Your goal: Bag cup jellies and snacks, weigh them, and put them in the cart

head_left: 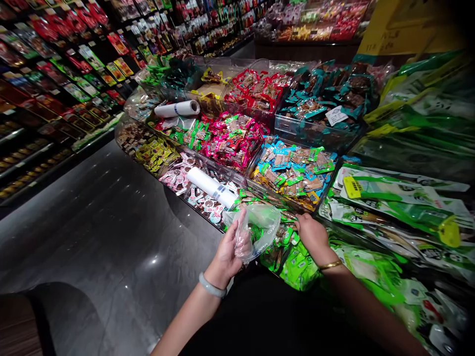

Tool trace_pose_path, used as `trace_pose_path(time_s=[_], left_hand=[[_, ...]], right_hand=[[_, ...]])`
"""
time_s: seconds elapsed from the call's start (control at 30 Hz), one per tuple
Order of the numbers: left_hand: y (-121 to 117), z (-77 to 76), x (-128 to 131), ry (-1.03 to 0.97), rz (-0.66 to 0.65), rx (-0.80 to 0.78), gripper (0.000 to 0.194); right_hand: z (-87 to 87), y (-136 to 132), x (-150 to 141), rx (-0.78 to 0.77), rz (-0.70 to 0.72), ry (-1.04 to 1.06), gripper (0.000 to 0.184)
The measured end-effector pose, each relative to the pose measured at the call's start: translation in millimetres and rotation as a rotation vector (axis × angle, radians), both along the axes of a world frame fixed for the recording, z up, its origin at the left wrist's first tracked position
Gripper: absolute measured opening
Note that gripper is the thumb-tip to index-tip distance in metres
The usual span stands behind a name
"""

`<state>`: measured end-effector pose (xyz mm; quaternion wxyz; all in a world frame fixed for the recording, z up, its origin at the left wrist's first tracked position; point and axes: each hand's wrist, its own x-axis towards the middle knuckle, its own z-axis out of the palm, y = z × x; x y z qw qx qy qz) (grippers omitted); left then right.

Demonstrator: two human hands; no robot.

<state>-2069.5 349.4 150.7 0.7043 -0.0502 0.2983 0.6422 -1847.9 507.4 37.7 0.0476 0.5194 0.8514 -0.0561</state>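
Note:
My left hand [230, 249], with a pale bangle at the wrist, is closed on a clear plastic bag [264, 230]. The bag hangs loosely open toward the right, over green-wrapped snack packets [272, 257]. To the right of the bag, my right hand [310, 237] wears a gold-coloured bracelet. Its fingers are curled together at the near side of the bins, and what they pinch is too small to make out. Just below that hand lie bright green packets [301, 267]. A white roll of bags [211, 187] rests on pink and white packets, left of the plastic bag.
Clear bins hold blue and yellow packets [293, 168], pink packets [235, 141] and teal packets [319, 96]. Another bag roll [177, 109] lies farther back. Long green-and-white packages [389, 198] are stacked at right. Shelves [67, 69] line the left, beyond a dark shiny floor [111, 237].

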Motion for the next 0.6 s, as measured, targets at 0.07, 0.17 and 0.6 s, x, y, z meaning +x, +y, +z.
trace_pose_path(time_s=[0.07,0.17,0.6], left_hand=[[0.5,-0.7,-0.2,0.002,0.003,0.000,0.051],[0.5,-1.2,-0.4,0.004,0.015,-0.010,0.049],[-0.9,-1.4,2.8,0.058,0.020,-0.024,0.049]], right_hand=[[1.9,2.6,-0.3,-0.001,0.002,0.023,0.031],[11.7,3.6,6.7,0.076,0.003,0.164,0.031],[104.6,-19.6,-21.3,0.233,0.448,0.714,0.022]])
